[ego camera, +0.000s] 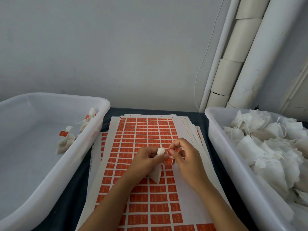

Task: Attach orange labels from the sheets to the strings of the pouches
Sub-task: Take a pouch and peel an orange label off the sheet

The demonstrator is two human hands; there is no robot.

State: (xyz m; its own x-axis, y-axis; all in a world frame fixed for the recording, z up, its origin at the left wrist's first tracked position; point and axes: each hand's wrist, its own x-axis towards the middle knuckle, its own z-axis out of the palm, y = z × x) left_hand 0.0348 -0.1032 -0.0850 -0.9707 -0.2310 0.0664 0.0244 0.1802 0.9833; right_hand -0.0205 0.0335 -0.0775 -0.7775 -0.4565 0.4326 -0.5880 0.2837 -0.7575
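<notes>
A stack of label sheets [146, 137] covered with orange labels lies on the dark table between two tubs. Above the sheets my left hand [146, 158] grips a small white pouch [156, 175] by its gathered neck, and the pouch body hangs below the fingers. My right hand [185, 157] pinches the pouch's white string together with an orange label [170, 160] just right of the neck. Part of the label is hidden by my fingers.
The left white tub [55, 165] holds a few pouches with orange labels [65, 140] on their strings. The right white tub [233, 160] is piled with unlabelled white pouches [273, 147]. White pipes [250, 52] run up the wall behind.
</notes>
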